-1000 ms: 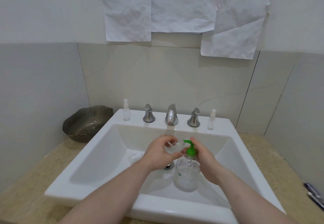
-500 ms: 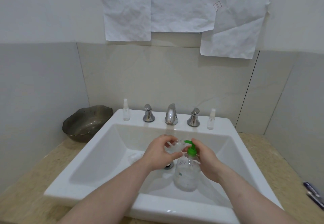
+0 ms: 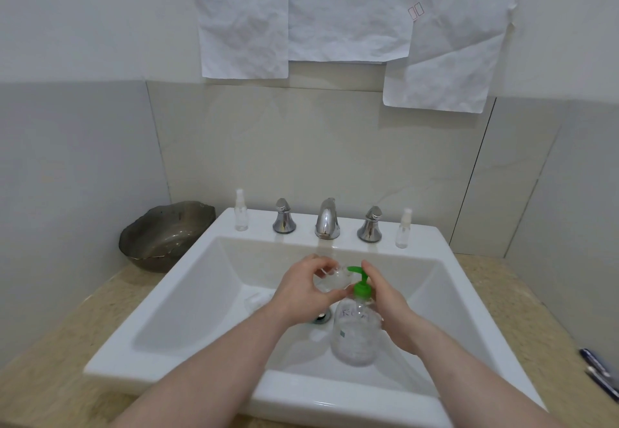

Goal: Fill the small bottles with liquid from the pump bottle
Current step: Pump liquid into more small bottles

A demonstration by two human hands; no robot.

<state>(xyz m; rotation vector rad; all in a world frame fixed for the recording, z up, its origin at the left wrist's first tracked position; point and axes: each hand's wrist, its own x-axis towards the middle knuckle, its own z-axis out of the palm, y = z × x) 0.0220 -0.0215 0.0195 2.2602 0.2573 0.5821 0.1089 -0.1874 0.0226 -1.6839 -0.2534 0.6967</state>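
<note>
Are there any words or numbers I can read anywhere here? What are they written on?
Nothing here can be read for sure.
Pump bottle: some handwritten marks on the clear side, too blurred to read.
Pump bottle: a small square sticker lower down, too small to read.
Paper sheets on the wall: two small red outlined boxes, no letters to be made out.

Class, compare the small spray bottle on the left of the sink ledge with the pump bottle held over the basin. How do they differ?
1. The spray bottle is slim and small; the pump bottle is much bigger and rounder.
2. The spray bottle's top is clear or white; the pump bottle's is green.
3. The spray bottle stands untouched on the sink ledge; the right hand holds the pump bottle.
Both have clear bodies.
</note>
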